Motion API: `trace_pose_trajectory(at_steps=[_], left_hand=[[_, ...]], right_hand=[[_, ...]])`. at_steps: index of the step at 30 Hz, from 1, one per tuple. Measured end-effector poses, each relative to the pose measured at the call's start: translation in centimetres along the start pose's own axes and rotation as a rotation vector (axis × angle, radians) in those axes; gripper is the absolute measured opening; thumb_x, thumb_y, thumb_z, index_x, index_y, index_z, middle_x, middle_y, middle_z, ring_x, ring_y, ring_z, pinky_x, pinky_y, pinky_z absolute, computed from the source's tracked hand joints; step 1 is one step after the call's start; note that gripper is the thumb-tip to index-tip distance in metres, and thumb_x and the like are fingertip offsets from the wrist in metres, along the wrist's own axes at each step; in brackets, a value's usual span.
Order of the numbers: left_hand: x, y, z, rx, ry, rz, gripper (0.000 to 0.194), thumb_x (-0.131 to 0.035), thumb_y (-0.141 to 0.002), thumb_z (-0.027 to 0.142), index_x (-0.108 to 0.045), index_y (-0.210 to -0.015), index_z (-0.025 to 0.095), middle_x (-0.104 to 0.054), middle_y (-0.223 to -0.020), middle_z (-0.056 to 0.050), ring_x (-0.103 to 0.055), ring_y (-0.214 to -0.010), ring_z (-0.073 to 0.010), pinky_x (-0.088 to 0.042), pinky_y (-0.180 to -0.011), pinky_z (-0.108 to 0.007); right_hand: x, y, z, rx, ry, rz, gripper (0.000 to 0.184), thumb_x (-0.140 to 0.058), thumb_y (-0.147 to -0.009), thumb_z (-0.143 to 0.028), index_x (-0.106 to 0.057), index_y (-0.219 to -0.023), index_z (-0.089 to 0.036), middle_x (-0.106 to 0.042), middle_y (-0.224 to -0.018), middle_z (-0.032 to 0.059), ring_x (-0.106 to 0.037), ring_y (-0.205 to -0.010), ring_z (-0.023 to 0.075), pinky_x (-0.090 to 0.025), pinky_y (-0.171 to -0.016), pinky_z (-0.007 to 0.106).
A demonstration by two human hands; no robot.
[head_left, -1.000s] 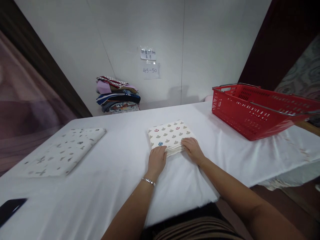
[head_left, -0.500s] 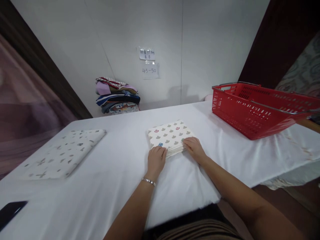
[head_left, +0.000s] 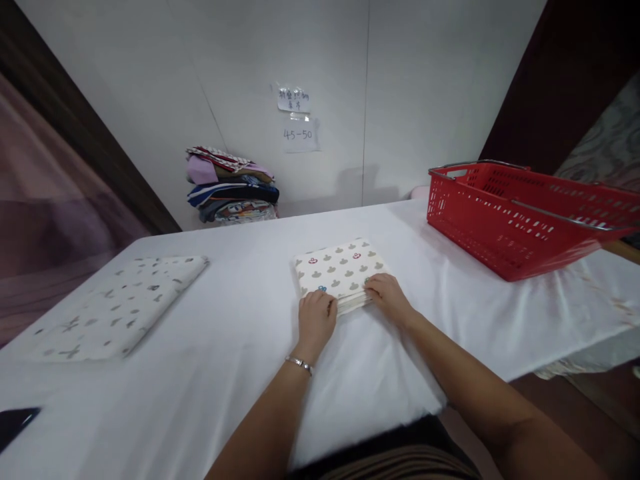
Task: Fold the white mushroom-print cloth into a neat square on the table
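Note:
A folded cream cloth [head_left: 337,267] printed with grey shapes and a few coloured ones lies flat on the white-covered table [head_left: 240,280]. My left hand [head_left: 317,319], with a silver bracelet at the wrist, grips its near left corner, fingers curled over the edge. At the near right corner, my right hand [head_left: 387,297] pinches the layered edge. Several layers show along the near side between the two hands. The thumbs are partly hidden.
Another folded white cloth [head_left: 115,307] with grey marks lies at the left. A red shopping basket [head_left: 500,233] stands at the right. Behind the table is a stack of folded fabrics [head_left: 233,187] by the wall. A dark flat object [head_left: 15,423] sits at the near left.
My left hand's fingers have curled more tightly at the cloth's near left corner. The cloth stays in nearly the same place; the view has shifted slightly.

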State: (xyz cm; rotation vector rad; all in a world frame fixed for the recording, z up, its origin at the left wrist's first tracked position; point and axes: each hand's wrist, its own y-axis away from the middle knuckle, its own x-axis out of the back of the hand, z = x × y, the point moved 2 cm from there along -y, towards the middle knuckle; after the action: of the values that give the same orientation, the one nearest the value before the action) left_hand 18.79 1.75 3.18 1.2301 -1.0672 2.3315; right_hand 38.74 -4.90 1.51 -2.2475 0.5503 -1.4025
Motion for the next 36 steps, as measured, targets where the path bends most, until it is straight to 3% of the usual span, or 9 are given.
trace_pose_trajectory(at_steps=[5,9,30,36], left_hand=[[0.0,0.3,0.2,-0.099,-0.039,0.01,0.018,-0.044,-0.089,0.024,-0.061,-0.081,0.021,-0.06,-0.084,-0.003,-0.052,-0.085,-0.0186,-0.037,-0.077,-0.035],[0.0,0.7,0.2,-0.169,-0.082,-0.005,0.02,-0.043,-0.09,0.024,-0.061,-0.083,0.02,-0.059,-0.084,-0.005,-0.051,-0.084,-0.0193,-0.037,-0.077,-0.035],[0.0,1.4,-0.1,-0.221,-0.113,-0.03,0.016,-0.046,-0.088,0.022,-0.062,-0.087,0.022,-0.059,-0.086,-0.005,-0.052,-0.085,-0.0193,-0.04,-0.076,-0.034],[0.1,1.4,-0.1,-0.217,-0.142,-0.02,0.019,-0.046,-0.087,0.019,-0.064,-0.082,0.023,-0.06,-0.084,-0.005,-0.053,-0.083,-0.0192,-0.04,-0.074,-0.034]], right_hand=[[0.5,0.8,-0.5,0.026,-0.022,0.085,0.018,-0.047,-0.086,-0.016,-0.064,-0.09,-0.022,-0.064,-0.096,0.006,-0.055,-0.095,0.0207,-0.039,-0.089,0.04],[0.7,1.1,-0.5,0.088,-0.004,0.079,0.019,-0.045,-0.088,-0.017,-0.063,-0.091,-0.021,-0.064,-0.096,0.0068,-0.055,-0.094,0.0208,-0.039,-0.089,0.041],[0.5,1.6,-0.3,0.158,0.013,0.037,0.021,-0.046,-0.089,-0.019,-0.065,-0.095,-0.023,-0.066,-0.098,0.0067,-0.057,-0.095,0.0208,-0.042,-0.086,0.04],[1.4,1.3,0.9,0.07,0.007,0.046,0.021,-0.047,-0.088,-0.023,-0.066,-0.098,-0.024,-0.068,-0.099,0.0055,-0.059,-0.094,0.0207,-0.042,-0.088,0.04]])
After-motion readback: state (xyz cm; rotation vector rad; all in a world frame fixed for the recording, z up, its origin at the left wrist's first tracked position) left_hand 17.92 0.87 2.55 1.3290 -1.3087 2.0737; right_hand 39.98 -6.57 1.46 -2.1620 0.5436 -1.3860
